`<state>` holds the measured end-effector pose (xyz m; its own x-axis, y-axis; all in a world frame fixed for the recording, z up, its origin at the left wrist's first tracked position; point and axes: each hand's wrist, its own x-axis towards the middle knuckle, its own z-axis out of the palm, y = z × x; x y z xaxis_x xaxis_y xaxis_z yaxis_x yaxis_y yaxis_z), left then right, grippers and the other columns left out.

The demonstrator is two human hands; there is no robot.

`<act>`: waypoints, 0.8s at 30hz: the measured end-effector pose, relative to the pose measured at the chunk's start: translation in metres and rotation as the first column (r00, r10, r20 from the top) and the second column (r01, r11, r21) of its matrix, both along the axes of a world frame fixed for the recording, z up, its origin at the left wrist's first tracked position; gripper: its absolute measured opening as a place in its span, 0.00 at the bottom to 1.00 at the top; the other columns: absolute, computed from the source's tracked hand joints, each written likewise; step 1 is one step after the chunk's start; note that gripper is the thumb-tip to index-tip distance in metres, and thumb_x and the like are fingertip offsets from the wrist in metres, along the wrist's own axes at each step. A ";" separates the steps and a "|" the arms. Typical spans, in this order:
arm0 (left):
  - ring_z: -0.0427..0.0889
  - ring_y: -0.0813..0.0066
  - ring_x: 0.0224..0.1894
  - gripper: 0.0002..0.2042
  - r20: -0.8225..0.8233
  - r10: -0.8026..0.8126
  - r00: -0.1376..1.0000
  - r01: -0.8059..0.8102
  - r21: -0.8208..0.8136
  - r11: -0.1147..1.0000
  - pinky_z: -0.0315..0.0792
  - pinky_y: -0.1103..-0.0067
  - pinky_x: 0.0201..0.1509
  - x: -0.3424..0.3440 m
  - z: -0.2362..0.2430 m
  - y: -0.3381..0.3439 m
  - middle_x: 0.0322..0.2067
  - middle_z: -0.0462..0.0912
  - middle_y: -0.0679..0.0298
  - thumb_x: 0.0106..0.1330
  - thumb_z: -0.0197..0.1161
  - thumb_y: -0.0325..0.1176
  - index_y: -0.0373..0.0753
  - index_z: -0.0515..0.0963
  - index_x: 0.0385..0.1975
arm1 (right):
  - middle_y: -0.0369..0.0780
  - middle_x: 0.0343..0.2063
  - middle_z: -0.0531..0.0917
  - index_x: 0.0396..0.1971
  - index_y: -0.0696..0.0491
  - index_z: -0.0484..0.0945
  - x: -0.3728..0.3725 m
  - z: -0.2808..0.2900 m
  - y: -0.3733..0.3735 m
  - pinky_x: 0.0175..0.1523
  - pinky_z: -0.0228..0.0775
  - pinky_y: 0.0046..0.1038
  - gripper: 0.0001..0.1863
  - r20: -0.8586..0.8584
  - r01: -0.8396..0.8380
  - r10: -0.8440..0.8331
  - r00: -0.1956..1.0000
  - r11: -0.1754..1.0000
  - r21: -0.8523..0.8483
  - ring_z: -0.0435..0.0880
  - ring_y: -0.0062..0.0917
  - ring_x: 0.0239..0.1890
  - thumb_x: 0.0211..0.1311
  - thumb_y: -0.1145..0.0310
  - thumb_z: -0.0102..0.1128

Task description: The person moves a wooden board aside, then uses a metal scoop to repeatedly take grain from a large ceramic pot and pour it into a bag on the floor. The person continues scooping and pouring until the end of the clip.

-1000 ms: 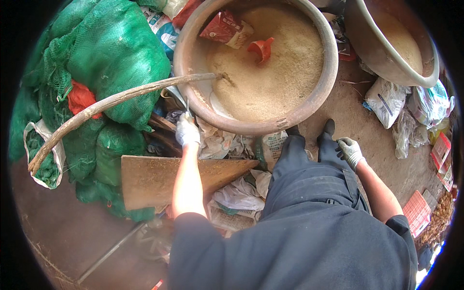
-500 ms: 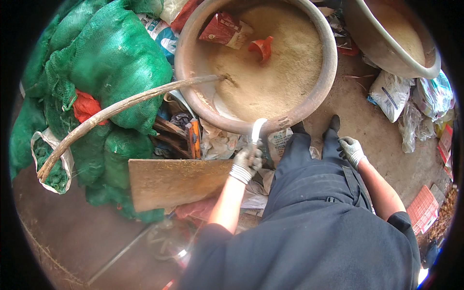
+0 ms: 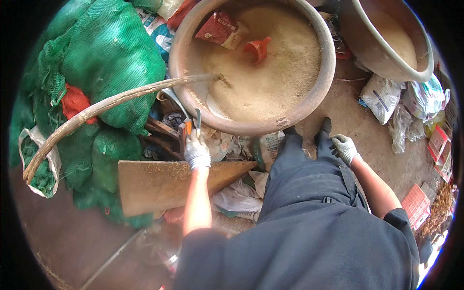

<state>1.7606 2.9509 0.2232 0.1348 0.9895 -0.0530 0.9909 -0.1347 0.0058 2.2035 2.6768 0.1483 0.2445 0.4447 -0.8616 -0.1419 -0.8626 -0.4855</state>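
My left hand, in a whitish knit glove, is closed around the lower end of a small curved blade. The grip is hidden by the fingers, and the blade points up toward the rim of a large round tub. Right beside the fingers stands an orange-handled tool. My right hand, gloved too, hangs by my right thigh with its fingers curled in; anything inside them is hidden. In the tub lie pale tan powdery grain, a red scoop and a red packet.
Green mesh sacks pile up at the left. A long bent wooden stick reaches into the tub. Below my left hand lies a wooden board. A second tub and plastic bags stand at the right.
My left hand has moved left with the curved blade, from the tub's near rim to beside the orange-handled tool. My right hand stays by my thigh.
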 end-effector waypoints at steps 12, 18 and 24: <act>0.81 0.74 0.32 0.15 0.720 0.179 0.671 0.379 -0.540 0.751 0.77 0.77 0.39 0.087 -0.017 -0.127 0.32 0.84 0.60 0.75 0.56 0.38 0.34 0.80 0.51 | 0.42 0.33 0.86 0.44 0.59 0.81 -0.035 0.027 0.005 0.40 0.77 0.30 0.18 0.001 0.035 -0.035 0.999 0.997 0.063 0.85 0.24 0.33 0.69 0.60 0.51; 0.69 0.88 0.20 0.10 0.626 0.610 0.486 -0.034 -0.684 0.729 0.64 0.87 0.21 0.071 -0.068 -0.091 0.22 0.74 0.72 0.76 0.54 0.38 0.38 0.78 0.40 | 0.40 0.27 0.85 0.40 0.56 0.82 -0.028 0.011 -0.054 0.35 0.75 0.31 0.17 0.073 0.199 -0.206 0.976 0.976 0.092 0.82 0.26 0.27 0.67 0.58 0.52; 0.71 0.80 0.17 0.15 0.503 0.418 0.757 0.242 -0.810 0.534 0.65 0.82 0.20 0.116 -0.081 -0.111 0.20 0.76 0.67 0.73 0.58 0.43 0.36 0.79 0.42 | 0.47 0.32 0.86 0.36 0.52 0.84 -0.007 -0.015 -0.113 0.45 0.76 0.40 0.16 0.304 0.181 -0.228 0.925 0.968 0.175 0.86 0.42 0.38 0.62 0.58 0.52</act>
<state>1.8768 2.8395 0.1418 0.3740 0.5463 -0.7494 0.7135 0.3468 0.6089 2.1963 2.5635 0.1336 0.5944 0.4666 -0.6549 -0.1253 -0.7507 -0.6486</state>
